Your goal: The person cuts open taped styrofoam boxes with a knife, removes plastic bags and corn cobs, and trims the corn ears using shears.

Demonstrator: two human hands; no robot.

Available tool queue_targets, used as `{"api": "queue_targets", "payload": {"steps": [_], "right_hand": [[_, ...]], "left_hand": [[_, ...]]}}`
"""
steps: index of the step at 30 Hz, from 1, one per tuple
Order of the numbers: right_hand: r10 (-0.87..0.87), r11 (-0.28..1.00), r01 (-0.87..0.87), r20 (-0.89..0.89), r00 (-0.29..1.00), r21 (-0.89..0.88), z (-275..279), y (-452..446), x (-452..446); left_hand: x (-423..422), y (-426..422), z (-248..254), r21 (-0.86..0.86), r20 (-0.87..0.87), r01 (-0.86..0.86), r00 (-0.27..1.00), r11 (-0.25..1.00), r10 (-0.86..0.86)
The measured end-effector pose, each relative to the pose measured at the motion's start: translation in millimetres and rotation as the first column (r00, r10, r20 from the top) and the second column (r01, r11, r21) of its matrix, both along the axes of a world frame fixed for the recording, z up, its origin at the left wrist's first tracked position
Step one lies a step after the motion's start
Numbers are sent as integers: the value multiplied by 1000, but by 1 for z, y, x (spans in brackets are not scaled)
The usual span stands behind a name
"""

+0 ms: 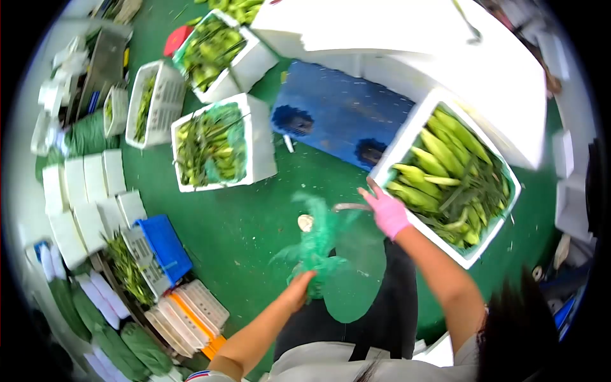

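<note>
My left hand (299, 290), bare, is closed around a crumpled green mesh net (315, 245), which hangs above the floor in front of my legs. My right hand (388, 210) wears a pink glove and is beside the left edge of a white foam box (468, 258). A thin, curved, greyish tool (351, 206) sticks out leftward from its fingers; its grip is hidden. Long yellow-green vegetables (439, 153), resembling corn ears in husk, fill that box, with dark green leaves (468, 194) over part of them.
A blue platform (344, 108) stands ahead, beside a large white surface (407, 32). Two more filled foam boxes (261, 146) (254, 63) stand ahead left. White crates (168, 105), a blue crate (164, 248) and stacked white blocks (86, 181) line the left. A pale scrap (305, 223) lies on the green floor.
</note>
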State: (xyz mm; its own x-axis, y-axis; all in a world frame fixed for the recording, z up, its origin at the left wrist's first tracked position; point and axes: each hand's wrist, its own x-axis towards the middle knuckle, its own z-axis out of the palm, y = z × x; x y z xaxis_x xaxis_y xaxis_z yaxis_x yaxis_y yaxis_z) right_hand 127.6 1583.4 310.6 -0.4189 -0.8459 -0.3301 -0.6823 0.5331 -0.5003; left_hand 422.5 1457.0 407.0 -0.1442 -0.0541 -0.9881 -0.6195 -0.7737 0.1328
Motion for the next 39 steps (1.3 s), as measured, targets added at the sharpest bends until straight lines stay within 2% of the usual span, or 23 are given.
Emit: {"api": "queue_targets", "payload": {"steps": [4,6,9,11,12,13,14,15,16,17,18,20,21,24,26,27,28,30,32,34,36,38,39], "right_hand": [[611,783,-606,12,792,139,-80,-38,-66],[392,891,-374,-22,920,259,-69,-68,-72],[-20,965,48,-111,994,258,-60,-100,-68],[-376,914,369,7,927,168,-61,-122,-56],[-625,781,597,218,750,184,-46,-153,-36],[-616,788,598,183,766,147,-28,-188,-8],[-382,915,385,53,923,-122,-13,-221,32],[-293,943,285,-20,956,-173,22,-267,89],[-266,961,272,118,957,-40,77,-317,155],[-286,957,285,381,879,60,90,-346,208],[125,979,-75,267,956,-189,94,-364,257],[382,917,-257,481,789,-307,119,-395,319],[330,940,-319,583,743,-125,134,-412,325],[-29,990,-88,773,633,109,140,-445,316],[-115,984,-59,859,499,166,155,-474,319],[11,1000,-12,893,450,-6,142,-484,328],[120,985,64,905,407,-159,130,-498,337],[122,991,-9,887,446,-132,121,-538,336],[336,931,-321,746,574,-173,111,-579,323],[582,785,-551,643,497,-285,111,-613,329],[554,715,-687,705,443,-131,123,-644,344],[462,695,-719,774,432,-14,132,-677,367],[464,722,-692,756,462,-21,128,-693,379]], "left_hand": [[106,-72,-9,227,-34,-387,914,894,404],[176,-125,-8,221,-59,-550,817,806,574],[257,-176,7,-150,-4,-621,778,769,628],[283,-201,13,-282,-55,-635,759,719,648],[294,-209,13,-324,-73,-629,761,706,644],[303,-215,11,-370,-89,-624,761,688,643],[307,-220,0,-391,20,-457,864,799,504],[304,-220,-10,-387,136,-268,930,882,342],[289,-220,-10,-441,190,3,978,897,90],[267,-225,-13,-486,265,270,952,831,-154],[251,-231,-16,-531,116,328,941,781,-317],[216,-263,8,-537,15,546,768,643,-640],[205,-277,24,-741,-80,237,898,628,-433],[199,-353,70,-630,2,134,985,765,-172],[205,-376,49,-720,-122,18,981,694,-153],[205,-389,35,-716,-204,-72,973,694,-109],[205,-415,34,-690,-219,38,941,723,-258],[208,-461,45,-692,-214,122,906,712,-364],[226,-495,49,-597,-297,240,820,766,-489],[249,-522,44,-498,-388,380,706,779,-592],[274,-541,32,-475,-423,378,694,795,-583],[297,-567,46,-277,-548,96,801,956,-240],[308,-583,47,-338,-520,50,823,940,-230]]}}
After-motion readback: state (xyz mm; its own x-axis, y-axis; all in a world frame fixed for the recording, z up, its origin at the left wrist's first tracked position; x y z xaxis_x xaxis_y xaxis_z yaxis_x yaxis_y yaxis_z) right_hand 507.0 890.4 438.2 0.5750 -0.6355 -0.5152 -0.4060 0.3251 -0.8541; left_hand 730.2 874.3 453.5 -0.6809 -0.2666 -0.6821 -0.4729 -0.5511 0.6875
